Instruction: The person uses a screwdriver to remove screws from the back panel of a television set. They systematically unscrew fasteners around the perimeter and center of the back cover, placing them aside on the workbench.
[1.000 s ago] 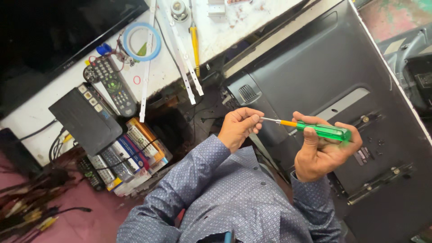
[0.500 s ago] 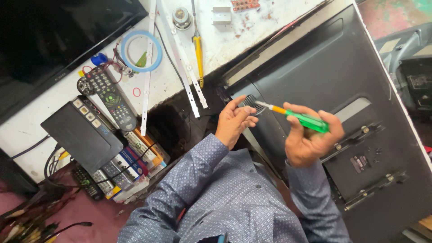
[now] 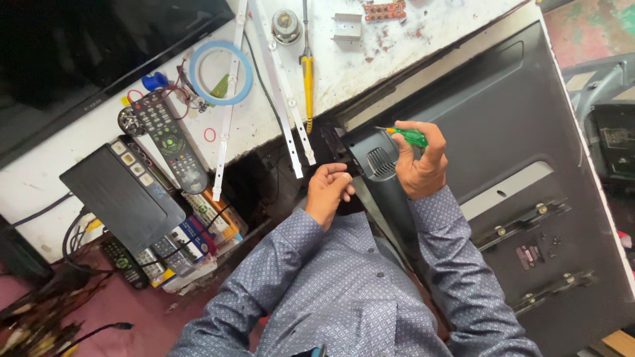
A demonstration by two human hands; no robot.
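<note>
The right hand (image 3: 420,168) grips a green screwdriver (image 3: 405,135) in closed fingers, tip pointing left at the upper edge of the black TV back (image 3: 516,132), just above its vent grille (image 3: 380,162). The left hand (image 3: 329,192) is curled loosely shut, holding nothing visible (its palm is hidden), just left of the grille. Beyond, on the white bench (image 3: 370,59), lie 2 LED strips (image 3: 284,99), a yellow-handled tool (image 3: 307,82), a tape roll (image 3: 220,73) and a remote (image 3: 169,142).

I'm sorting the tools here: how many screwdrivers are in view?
2: a green-handled screwdriver in the right hand, and a yellow-handled one lying on the white bench. Clutter may hide others.
</note>
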